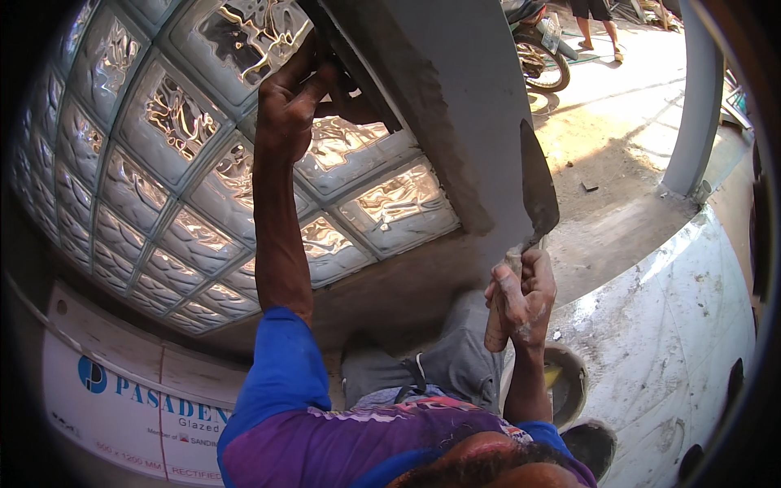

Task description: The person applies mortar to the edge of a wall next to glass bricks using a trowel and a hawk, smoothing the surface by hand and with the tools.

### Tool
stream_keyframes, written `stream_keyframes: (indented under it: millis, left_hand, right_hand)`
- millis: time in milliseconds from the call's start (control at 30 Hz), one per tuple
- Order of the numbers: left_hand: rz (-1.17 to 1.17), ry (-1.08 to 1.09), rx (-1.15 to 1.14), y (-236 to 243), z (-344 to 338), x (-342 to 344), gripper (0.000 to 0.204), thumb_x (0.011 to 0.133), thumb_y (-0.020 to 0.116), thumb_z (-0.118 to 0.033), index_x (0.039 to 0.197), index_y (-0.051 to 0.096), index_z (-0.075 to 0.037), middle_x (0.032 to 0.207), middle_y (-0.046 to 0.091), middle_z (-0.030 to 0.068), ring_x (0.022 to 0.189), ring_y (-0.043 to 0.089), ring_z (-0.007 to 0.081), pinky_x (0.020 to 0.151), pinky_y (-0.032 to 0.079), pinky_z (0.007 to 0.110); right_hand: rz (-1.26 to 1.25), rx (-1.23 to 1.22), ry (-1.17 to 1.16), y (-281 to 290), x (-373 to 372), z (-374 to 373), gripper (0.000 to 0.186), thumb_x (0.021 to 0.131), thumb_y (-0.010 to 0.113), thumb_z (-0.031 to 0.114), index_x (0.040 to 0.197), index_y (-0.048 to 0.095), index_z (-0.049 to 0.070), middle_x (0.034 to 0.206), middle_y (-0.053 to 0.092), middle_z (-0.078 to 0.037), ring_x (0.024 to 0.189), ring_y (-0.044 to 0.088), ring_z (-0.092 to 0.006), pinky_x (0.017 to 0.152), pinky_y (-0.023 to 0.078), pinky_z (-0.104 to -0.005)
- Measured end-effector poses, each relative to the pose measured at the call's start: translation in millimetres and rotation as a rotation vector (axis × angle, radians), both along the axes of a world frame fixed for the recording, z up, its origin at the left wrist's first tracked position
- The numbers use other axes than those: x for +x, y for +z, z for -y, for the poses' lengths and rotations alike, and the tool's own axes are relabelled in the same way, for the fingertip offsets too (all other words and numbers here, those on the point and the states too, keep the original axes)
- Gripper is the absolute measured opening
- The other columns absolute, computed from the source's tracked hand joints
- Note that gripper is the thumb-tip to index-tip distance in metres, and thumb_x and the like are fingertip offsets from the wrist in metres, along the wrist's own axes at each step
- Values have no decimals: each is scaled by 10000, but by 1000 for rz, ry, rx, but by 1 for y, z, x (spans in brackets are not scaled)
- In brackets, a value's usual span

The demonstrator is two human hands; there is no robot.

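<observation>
My left hand [289, 106] is raised in front of the glass block wall [183, 191], its fingers curled round a dark, long flat tool [358, 61]. That tool lies along the wall's right border, beside a strip of damp grey mortar [443, 138]; its grip is partly hidden by my fingers and shadow. Lower and to the right, my right hand [525, 301] is closed round the wooden handle of a pointed trowel [538, 183]. The trowel's blade points away from me, apart from the wall, and the hand has pale mortar smears.
To the right stands a whitish, stained surface [651, 325] with round buckets [565, 382] beside my right forearm. A printed white carton [122, 398] is at lower left. Beyond are a grey post [695, 106], a parked motorcycle [541, 61] and a person's legs [598, 32].
</observation>
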State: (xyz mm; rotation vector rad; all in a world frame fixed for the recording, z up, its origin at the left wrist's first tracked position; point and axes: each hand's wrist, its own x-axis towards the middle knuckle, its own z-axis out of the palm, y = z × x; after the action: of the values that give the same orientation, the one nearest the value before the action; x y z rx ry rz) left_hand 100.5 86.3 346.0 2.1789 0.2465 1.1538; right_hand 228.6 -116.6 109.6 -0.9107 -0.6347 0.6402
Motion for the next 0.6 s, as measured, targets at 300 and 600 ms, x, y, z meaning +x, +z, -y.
stream_keyframes:
  millis: [300, 600]
  left_hand:
    - [-58, 54, -88, -47, 1, 3, 516, 892, 551, -69, 1374, 366, -73, 1028, 627, 91, 844, 631, 165, 740, 566, 344]
    - [-111, 81, -157, -91, 3, -2, 550, 886, 560, -57, 1391, 341, -73, 1264, 539, 102, 1082, 550, 171, 934, 442, 320]
  right_hand:
    - [-36, -24, 22, -13, 1, 0, 184, 837, 597, 28, 908, 432, -10, 694, 557, -80, 532, 549, -103, 467, 444, -231]
    - [-66, -59, 28, -21, -1, 5, 184, 844, 587, 27, 925, 426, -12, 710, 545, -80, 536, 548, -104, 475, 448, -229]
